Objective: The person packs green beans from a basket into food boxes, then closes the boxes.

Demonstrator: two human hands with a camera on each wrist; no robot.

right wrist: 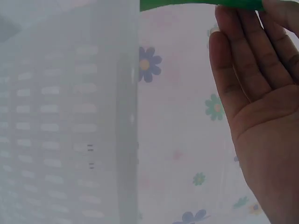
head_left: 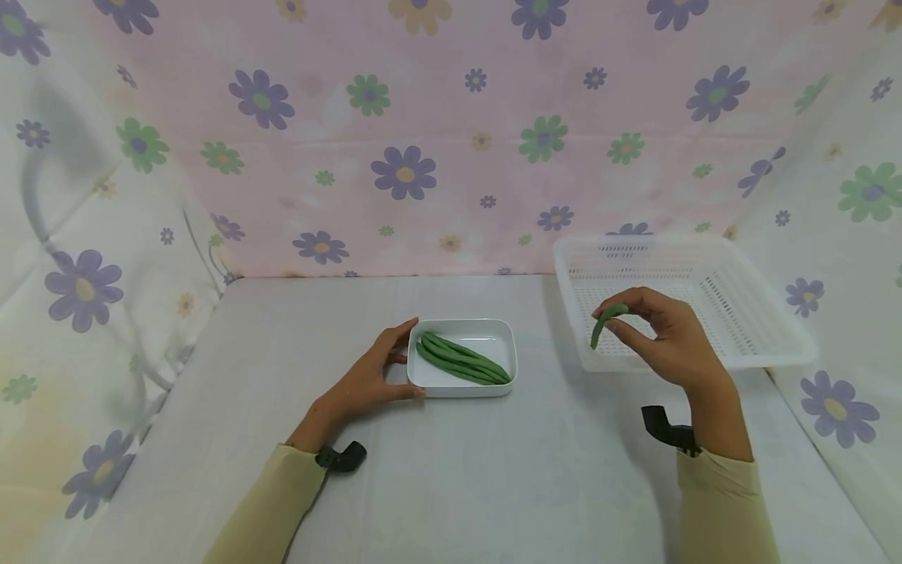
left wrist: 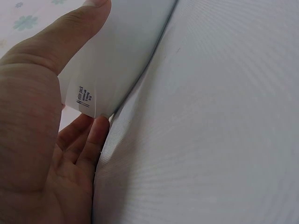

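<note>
A white rectangular dish sits on the table with several green beans lying in it. My left hand holds the dish at its left end, thumb along the front wall and fingers at the left side. Small printed text shows on the dish wall in the left wrist view, close to the left hand. Between thumb and fingertips, my right hand pinches one curved green bean over the near left part of a white plastic basket. The right wrist view shows that bean at the top edge.
The slotted basket stands at the right rear of the white-covered table, its wall close beside the right hand. Flower-patterned cloth hangs behind the table and along both sides.
</note>
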